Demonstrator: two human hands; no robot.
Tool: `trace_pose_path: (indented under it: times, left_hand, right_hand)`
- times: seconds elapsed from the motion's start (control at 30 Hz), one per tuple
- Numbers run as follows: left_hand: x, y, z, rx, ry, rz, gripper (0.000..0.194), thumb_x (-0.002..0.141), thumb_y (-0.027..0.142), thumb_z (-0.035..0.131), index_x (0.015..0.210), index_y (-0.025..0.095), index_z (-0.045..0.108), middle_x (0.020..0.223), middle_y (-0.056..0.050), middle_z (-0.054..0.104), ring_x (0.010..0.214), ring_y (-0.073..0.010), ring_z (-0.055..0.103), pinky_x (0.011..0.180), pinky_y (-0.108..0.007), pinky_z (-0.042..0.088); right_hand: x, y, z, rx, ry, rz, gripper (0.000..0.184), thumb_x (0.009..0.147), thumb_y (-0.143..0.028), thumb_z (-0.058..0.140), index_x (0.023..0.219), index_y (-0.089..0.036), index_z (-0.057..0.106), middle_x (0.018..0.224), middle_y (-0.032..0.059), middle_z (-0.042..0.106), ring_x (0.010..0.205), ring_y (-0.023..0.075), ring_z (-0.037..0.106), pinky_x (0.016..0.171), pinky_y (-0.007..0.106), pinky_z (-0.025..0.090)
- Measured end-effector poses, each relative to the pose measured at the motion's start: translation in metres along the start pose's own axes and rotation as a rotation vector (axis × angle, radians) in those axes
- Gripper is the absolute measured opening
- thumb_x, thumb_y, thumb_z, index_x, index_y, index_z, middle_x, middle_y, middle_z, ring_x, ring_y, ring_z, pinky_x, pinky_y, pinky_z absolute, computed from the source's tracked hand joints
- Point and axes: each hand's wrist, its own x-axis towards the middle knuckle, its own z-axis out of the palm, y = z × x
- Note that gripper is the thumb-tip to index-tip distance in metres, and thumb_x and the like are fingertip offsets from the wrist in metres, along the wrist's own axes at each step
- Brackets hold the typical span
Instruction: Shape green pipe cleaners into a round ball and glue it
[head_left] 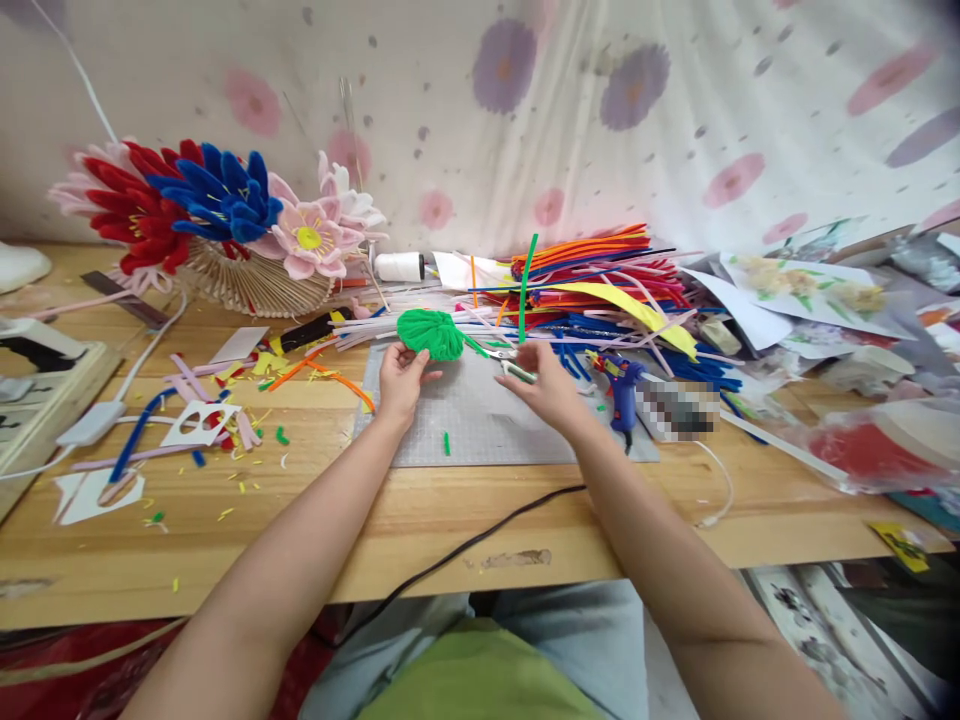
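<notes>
My left hand [403, 380] grips the lower left edge of a green leaf-like piece made of pipe cleaners [429, 334]. A short green stem sticks out from its right side. In my right hand [546, 384] is a pair of pliers [517, 370] with pale green handles; the metal jaws point left at the end of that stem. Whether the jaws touch the stem, I cannot tell. Both hands are above a grey cutting mat [480, 420]. A loose green strip [528, 285] stands up behind the right hand, and a small green offcut [446, 443] lies on the mat.
A blue glue gun [621, 385] lies right of my right hand. Bundles of coloured pipe cleaners [585, 255] are piled behind the mat. A fan with fuzzy flowers [255, 280] stands back left. Scraps and white card cutouts [97, 495] litter the left. A black cable [465, 548] crosses the front.
</notes>
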Motion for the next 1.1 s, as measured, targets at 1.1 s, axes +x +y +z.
trace_pose_path:
  times: [1.1]
  left_hand:
    - [-0.002, -0.006, 0.000, 0.218, -0.118, 0.070, 0.033, 0.057, 0.023, 0.071, 0.084, 0.019, 0.053, 0.082, -0.001, 0.060, 0.075, -0.0134, 0.058, 0.056, -0.021, 0.049]
  right_hand:
    - [0.050, 0.005, 0.085, 0.623, -0.140, -0.028, 0.099, 0.055, -0.056, 0.071, 0.134, -0.030, 0.017, 0.118, 0.0097, 0.046, 0.107, 0.0222, 0.051, 0.091, 0.040, 0.044]
